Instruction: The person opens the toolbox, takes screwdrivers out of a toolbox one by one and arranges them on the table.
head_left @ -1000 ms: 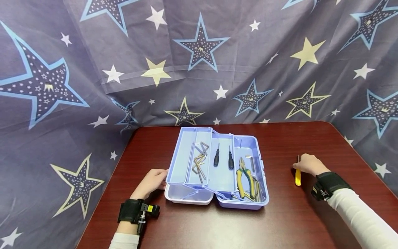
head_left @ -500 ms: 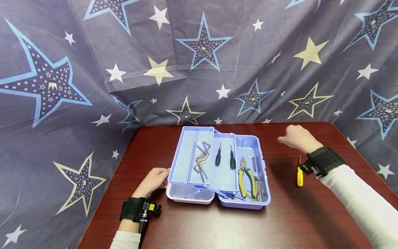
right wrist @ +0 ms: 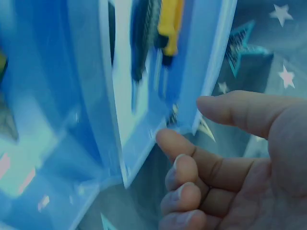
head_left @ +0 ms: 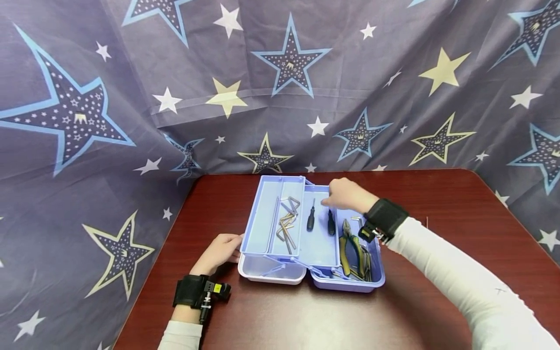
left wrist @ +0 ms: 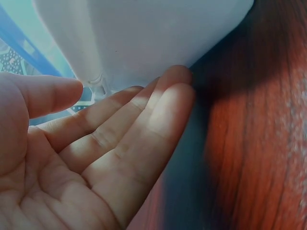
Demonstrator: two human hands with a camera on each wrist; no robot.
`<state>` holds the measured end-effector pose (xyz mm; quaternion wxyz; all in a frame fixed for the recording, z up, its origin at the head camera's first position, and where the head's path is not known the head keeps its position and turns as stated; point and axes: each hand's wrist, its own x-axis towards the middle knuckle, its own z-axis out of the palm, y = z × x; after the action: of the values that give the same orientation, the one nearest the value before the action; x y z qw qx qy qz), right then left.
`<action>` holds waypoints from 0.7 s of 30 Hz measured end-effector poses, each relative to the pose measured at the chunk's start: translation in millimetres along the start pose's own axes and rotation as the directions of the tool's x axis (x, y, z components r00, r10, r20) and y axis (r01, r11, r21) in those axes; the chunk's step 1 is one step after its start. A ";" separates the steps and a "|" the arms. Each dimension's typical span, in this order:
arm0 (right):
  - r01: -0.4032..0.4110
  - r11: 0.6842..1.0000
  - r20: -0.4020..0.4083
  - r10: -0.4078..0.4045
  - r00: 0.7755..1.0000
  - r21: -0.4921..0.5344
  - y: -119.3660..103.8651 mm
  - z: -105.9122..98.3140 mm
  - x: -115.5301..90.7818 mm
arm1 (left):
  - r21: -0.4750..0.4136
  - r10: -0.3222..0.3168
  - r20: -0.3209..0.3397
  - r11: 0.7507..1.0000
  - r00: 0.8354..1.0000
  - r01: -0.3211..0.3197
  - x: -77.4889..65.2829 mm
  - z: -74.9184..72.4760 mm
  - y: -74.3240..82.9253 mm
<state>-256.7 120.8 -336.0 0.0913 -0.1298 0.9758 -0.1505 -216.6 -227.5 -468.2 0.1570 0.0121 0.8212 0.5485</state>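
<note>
An opened lilac toolbox point(head_left: 345, 286) with stepped trays stands on the table. My left hand point(head_left: 220, 250) lies at its left side; in the left wrist view the straight fingers point(left wrist: 148, 129) touch the white wall point(left wrist: 144, 38). Over the middle tray point(head_left: 317, 250) is my right hand point(head_left: 349, 195), close to two black screwdrivers point(head_left: 311, 219). The right wrist view shows that hand point(right wrist: 235, 163) with thumb and forefinger apart and nothing between them. Behind the right forearm, only the thin shaft of the yellow screwdriver point(head_left: 427, 222) shows on the table.
Several hex keys point(head_left: 286, 223) lie in the raised left tray. The deep right compartment holds yellow-green pliers point(head_left: 344, 253) and more metal keys. A blurred yellow-and-black thing point(right wrist: 169, 28) shows in the right wrist view. A star-patterned cloth point(head_left: 197, 97) hangs behind the table.
My right hand has let go of the yellow screwdriver, leaving it on the table, and has moved left over the toolbox's middle tray. My left hand has stayed at the toolbox's side.
</note>
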 end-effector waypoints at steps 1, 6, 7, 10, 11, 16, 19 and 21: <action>-0.001 1.000 0.011 0.001 1.000 -0.009 -3.1 5.7 3.1 | 0.001 0.000 0.004 1.000 1.000 0.000 -0.2 0.1 0.4; 0.002 1.000 0.032 -0.001 0.999 -0.027 -13.2 28.6 14.8 | -0.001 0.004 0.028 1.000 1.000 -0.004 -0.6 -0.2 1.6; 0.006 0.999 0.031 -0.004 0.999 -0.041 -14.8 31.9 16.4 | -0.006 -0.002 0.031 1.000 1.000 0.002 -0.6 -0.1 1.5; 0.016 0.998 0.031 -0.014 0.999 -0.067 -19.3 39.4 19.7 | -0.003 -0.004 0.041 1.000 0.999 0.004 -0.7 -0.1 0.9; 0.018 0.997 0.031 -0.016 0.999 -0.069 -21.0 41.2 20.2 | -0.001 -0.005 0.043 1.000 0.999 0.005 -0.9 -0.1 0.8; 0.030 0.998 0.032 -0.028 0.999 -0.058 -27.6 48.6 21.7 | 0.009 0.002 0.050 1.000 0.999 -0.002 -2.3 -0.8 1.1; 0.030 0.999 0.037 -0.029 0.999 -0.028 -29.3 50.9 20.4 | 0.011 0.007 0.056 1.000 0.998 -0.007 -3.2 -1.3 1.1; 0.029 0.999 0.039 -0.028 0.999 -0.019 -29.8 50.0 18.7 | 0.002 0.001 0.053 1.000 0.999 -0.001 -3.5 -1.7 0.9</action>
<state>-256.9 74.6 -376.1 0.1070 -0.1473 0.9733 -0.1395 -213.8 -229.4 -465.9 0.1783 0.0270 0.8173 0.5472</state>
